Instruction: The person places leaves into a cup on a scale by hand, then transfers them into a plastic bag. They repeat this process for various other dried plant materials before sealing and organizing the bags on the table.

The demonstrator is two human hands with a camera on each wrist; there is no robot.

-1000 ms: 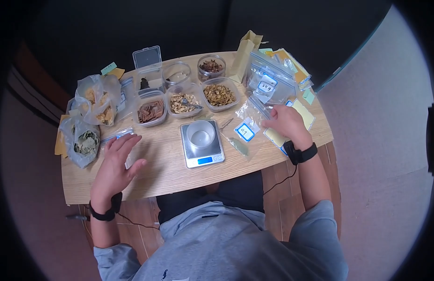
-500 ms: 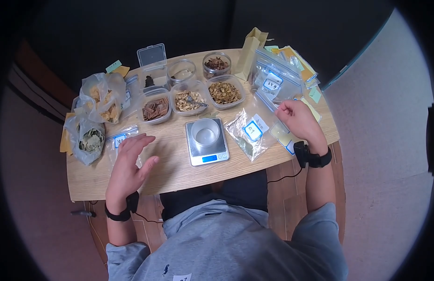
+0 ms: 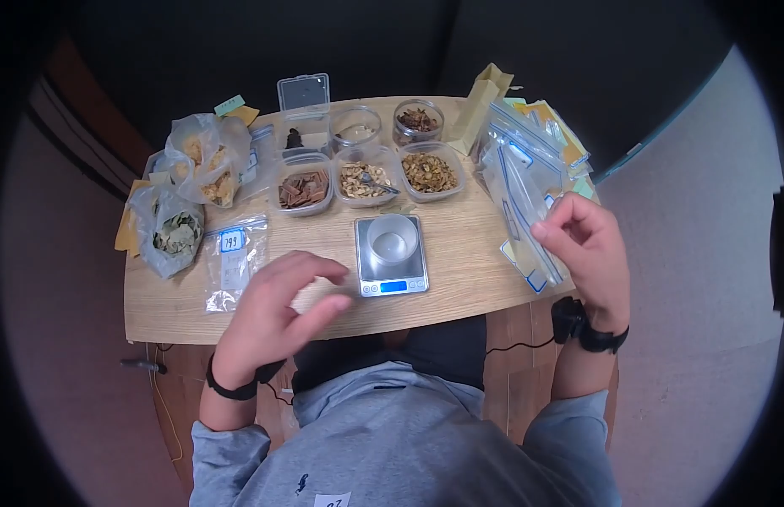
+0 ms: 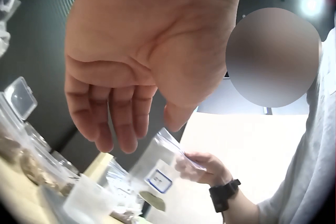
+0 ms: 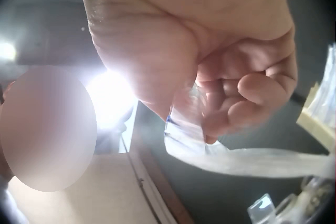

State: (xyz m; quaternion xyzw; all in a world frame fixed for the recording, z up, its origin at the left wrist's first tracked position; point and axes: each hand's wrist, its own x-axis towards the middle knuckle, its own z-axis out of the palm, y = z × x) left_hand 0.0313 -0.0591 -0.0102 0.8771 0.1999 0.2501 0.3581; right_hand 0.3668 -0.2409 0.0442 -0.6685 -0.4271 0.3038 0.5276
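Note:
My right hand (image 3: pixel 593 253) pinches a clear zip bag (image 3: pixel 520 207) by its top edge and holds it up at the table's right side. In the left wrist view, the bag (image 4: pixel 149 163) shows a blue-framed label (image 4: pixel 159 181) and a flat green piece (image 4: pixel 152 201) inside. My left hand (image 3: pixel 278 308) holds nothing, its fingers spread and loosely bent over the front of the table. Right of it stands a small digital scale (image 3: pixel 368 272) with a clear plastic cup (image 3: pixel 392 241) on its plate.
Tubs of brown strips (image 3: pixel 303 190), pale slices (image 3: pixel 362 182) with a metal utensil, and yellow-brown pieces (image 3: pixel 430 171) stand behind the scale. Filled plastic bags (image 3: pixel 179 237) and a flat labelled zip bag (image 3: pixel 231 270) lie left; a paper bag (image 3: pixel 480 110) stands back right.
My right hand has lifted the labelled zip bag off the table beside the scale and drawn it right and toward me. My left hand has moved right, closer to the scale.

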